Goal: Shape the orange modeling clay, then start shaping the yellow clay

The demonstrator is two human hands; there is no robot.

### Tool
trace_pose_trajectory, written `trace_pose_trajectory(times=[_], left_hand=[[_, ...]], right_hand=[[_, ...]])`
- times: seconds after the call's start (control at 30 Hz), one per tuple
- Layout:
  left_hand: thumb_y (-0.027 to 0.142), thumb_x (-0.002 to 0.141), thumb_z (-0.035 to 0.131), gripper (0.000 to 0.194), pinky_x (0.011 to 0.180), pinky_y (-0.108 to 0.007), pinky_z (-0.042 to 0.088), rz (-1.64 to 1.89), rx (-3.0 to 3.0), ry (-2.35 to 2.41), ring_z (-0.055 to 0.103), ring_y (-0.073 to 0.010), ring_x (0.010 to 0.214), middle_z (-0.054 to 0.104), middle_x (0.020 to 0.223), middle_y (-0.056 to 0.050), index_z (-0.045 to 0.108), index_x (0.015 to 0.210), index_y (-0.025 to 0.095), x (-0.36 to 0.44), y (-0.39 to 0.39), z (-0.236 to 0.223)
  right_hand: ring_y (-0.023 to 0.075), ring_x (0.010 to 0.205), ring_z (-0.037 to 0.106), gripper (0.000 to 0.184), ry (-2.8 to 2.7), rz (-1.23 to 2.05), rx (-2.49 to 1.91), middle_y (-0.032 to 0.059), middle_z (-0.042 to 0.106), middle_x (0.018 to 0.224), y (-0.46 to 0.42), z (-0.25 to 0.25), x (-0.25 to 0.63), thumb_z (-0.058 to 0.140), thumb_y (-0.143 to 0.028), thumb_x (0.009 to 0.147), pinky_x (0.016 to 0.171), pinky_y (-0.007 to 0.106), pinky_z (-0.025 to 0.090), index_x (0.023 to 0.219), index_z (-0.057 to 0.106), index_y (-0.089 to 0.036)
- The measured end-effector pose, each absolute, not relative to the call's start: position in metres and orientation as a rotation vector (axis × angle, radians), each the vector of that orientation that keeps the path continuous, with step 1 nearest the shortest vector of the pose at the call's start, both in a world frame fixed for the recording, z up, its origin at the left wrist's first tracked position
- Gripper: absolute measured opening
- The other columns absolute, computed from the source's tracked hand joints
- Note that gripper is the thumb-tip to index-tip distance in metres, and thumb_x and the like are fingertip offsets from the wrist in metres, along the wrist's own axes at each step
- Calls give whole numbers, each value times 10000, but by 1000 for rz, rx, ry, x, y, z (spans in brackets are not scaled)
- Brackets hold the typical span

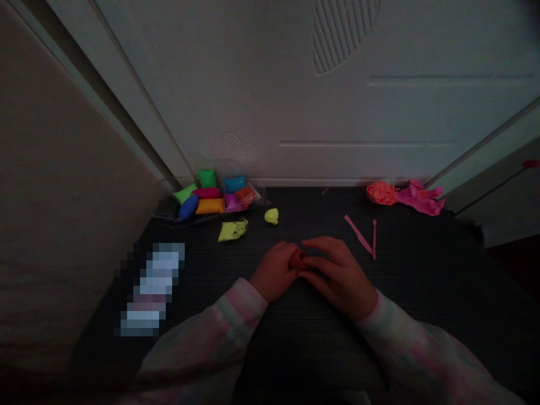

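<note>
A small lump of red modelling clay is held between my hands above the dark table. My left hand is closed around it from the left, its fingers curled. From the right, my right hand pinches the lump with its thumb and a fingertip, while another finger reaches over the top. The clay's exact shape is partly hidden by the fingers. Just beyond my hands lies a pale yellow lump of clay. A crumpled yellow packet is to its left.
Several colourful clay packets lie in clear plastic at the back left. Two pink modelling tools rest to the right. Crumpled orange clay and a pink sheet sit at the back right. A blurred-out bright rectangle lies left; a white panel stands behind.
</note>
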State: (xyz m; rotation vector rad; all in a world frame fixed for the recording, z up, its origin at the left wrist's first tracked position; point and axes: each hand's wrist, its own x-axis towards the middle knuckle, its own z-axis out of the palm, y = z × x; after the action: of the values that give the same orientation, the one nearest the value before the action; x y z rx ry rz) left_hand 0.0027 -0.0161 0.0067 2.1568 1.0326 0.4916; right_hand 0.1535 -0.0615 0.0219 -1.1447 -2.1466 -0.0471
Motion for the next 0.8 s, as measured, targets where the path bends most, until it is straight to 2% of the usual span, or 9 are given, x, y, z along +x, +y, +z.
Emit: trace_pose_trajectory(times=[0.33, 0.5, 0.8], left_hand=[[269, 680, 540, 122, 655, -270, 365, 454, 2190, 970, 449, -152, 741, 510, 692, -4, 482, 649, 167, 5, -15, 8], [261, 683, 544, 106, 660, -263, 363, 523, 2121, 944, 452, -141, 729, 515, 702, 2, 496, 679, 166, 3, -13, 6], [261, 642, 587, 164, 668, -269, 361, 477, 2189, 882, 445, -140, 703, 487, 654, 10, 466, 589, 164, 3, -12, 5]], right_hand=[[196, 951, 484, 80, -2169, -22, -1123, 77, 563, 998, -61, 21, 153, 565, -184, 724, 805, 382, 437, 803, 569, -171], [203, 957, 477, 152, -2172, -41, -1130, 86, 545, 1023, -61, 23, 156, 580, -228, 718, 800, 388, 437, 862, 574, -179], [200, 972, 467, 93, -2216, -51, -1086, 68, 550, 1038, -62, 22, 157, 545, -170, 736, 801, 392, 431, 819, 580, -193]])
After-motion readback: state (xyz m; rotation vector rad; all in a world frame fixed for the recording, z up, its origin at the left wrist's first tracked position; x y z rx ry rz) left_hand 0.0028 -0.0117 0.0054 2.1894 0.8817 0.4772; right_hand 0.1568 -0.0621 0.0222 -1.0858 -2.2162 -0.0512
